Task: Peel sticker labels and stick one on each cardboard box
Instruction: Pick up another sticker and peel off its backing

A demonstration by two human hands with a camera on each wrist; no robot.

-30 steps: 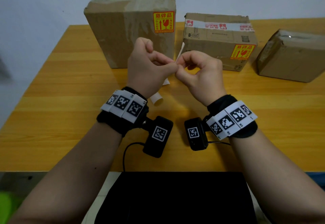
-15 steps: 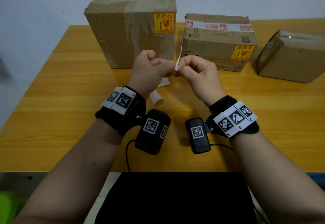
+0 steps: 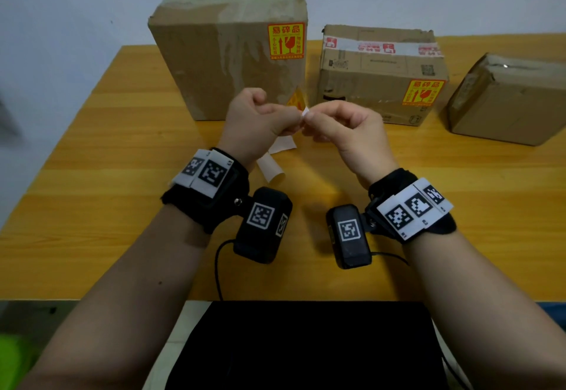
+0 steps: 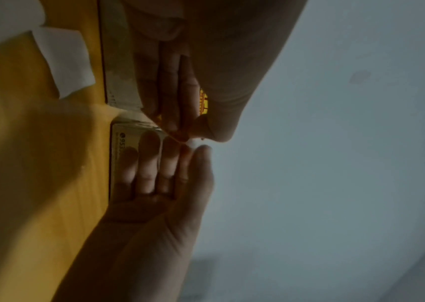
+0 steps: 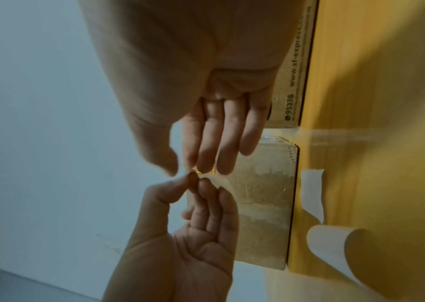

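Peeling the third label in front of the tall box

Both hands meet just in front of the tall box (image 3: 232, 49); the left hand (image 3: 255, 123) pinches the yellow sticker (image 3: 294, 100) while the right hand (image 3: 346, 132) pinches its white backing (image 3: 304, 112), likely to split the two; the bare box (image 3: 508, 98), far right of the tall box, lacks a label; spent backing strips (image 3: 277, 159) lie nearer the person.
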